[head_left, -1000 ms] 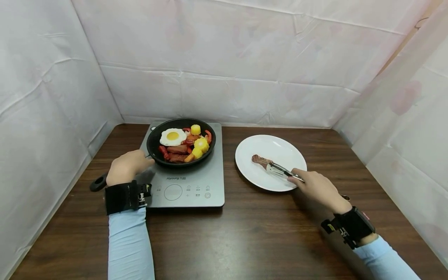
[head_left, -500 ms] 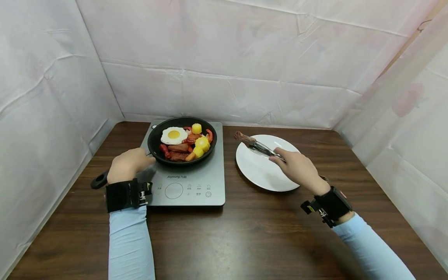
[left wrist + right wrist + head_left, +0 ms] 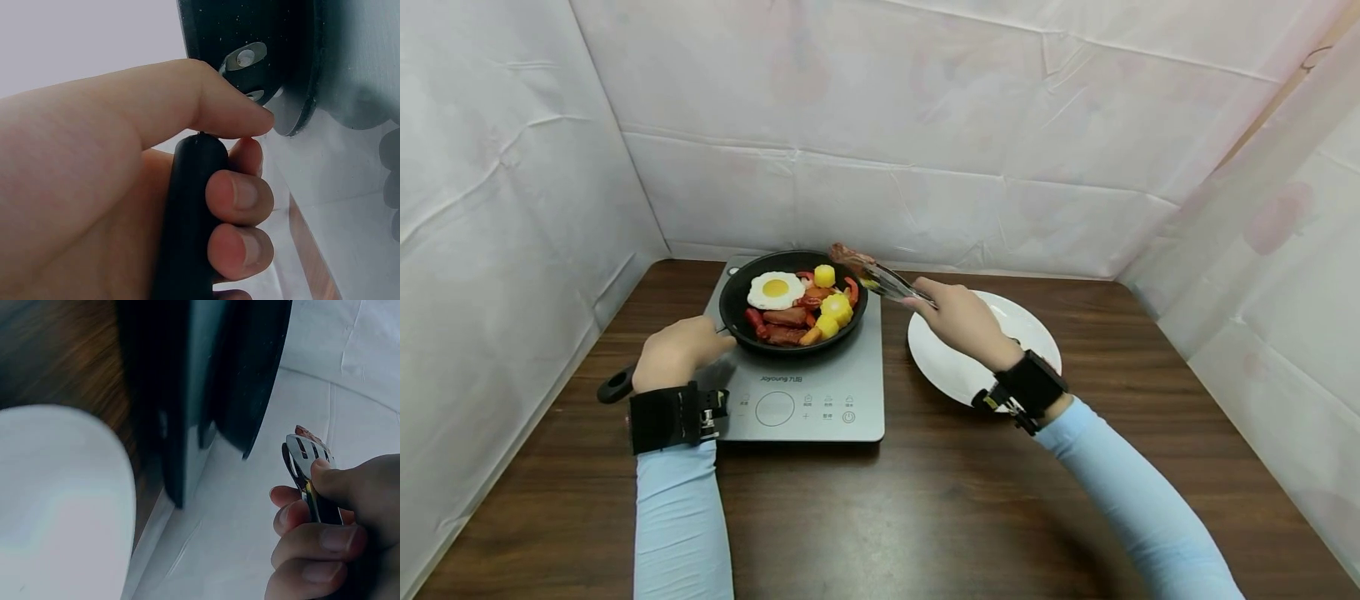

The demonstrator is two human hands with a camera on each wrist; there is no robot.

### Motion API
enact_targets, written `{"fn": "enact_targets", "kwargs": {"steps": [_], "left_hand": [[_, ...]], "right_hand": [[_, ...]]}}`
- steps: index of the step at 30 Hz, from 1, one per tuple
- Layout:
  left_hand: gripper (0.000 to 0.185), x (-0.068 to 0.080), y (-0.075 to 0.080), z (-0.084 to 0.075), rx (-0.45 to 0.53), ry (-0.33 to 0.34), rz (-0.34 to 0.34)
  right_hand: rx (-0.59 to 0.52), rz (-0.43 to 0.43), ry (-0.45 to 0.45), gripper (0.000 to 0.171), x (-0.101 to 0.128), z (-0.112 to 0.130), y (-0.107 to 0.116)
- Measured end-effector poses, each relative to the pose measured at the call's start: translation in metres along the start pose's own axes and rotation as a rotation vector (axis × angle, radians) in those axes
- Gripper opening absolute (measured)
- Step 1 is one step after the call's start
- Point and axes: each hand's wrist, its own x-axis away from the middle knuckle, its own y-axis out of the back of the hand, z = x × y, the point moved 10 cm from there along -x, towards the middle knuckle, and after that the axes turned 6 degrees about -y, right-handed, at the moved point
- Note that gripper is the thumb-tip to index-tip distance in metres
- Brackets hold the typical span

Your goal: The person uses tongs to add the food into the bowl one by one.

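My left hand point(image 3: 676, 353) grips the black handle point(image 3: 194, 212) of a frying pan point(image 3: 752, 340), its fingers curled round it in the left wrist view. In the pan lie a fried egg point(image 3: 776, 289), corn pieces point(image 3: 837, 309), sausages point(image 3: 786, 317) and red pepper strips. My right hand point(image 3: 958, 323) holds metal tongs point(image 3: 895, 286), with a brown piece of meat point(image 3: 850, 255) between their tips. That meat hangs over the pan's far right rim. The right wrist view shows the slotted tong head point(image 3: 309, 453) with only a bit of the meat behind it.
Under the pan is a silver induction cooker point(image 3: 820, 392) with a touch panel. A white plate point(image 3: 1026, 325) stands to its right, partly behind my right hand and wrist. White sheeting point(image 3: 880, 200) walls the dark wooden table point(image 3: 895, 517) at the back and sides.
My right hand has lifted the meat off the plate with the tongs and carried it left to the pan's edge. The left hand has stayed on the handle.
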Motion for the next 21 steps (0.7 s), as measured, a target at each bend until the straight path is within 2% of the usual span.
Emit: {"fn": "enact_targets", "kwargs": {"steps": [9,21], "left_hand": [[0.042,0.001,0.001,-0.001,0.010,0.000,-0.008],[0.042,0.002,-0.001,0.007,0.008,0.026,0.011]], "right_hand": [[-0.020,0.043,0.041,0.045,-0.025,0.033,-0.013],[-0.033,0.128,0.018,0.045,-0.038,0.051,-0.036]]}}
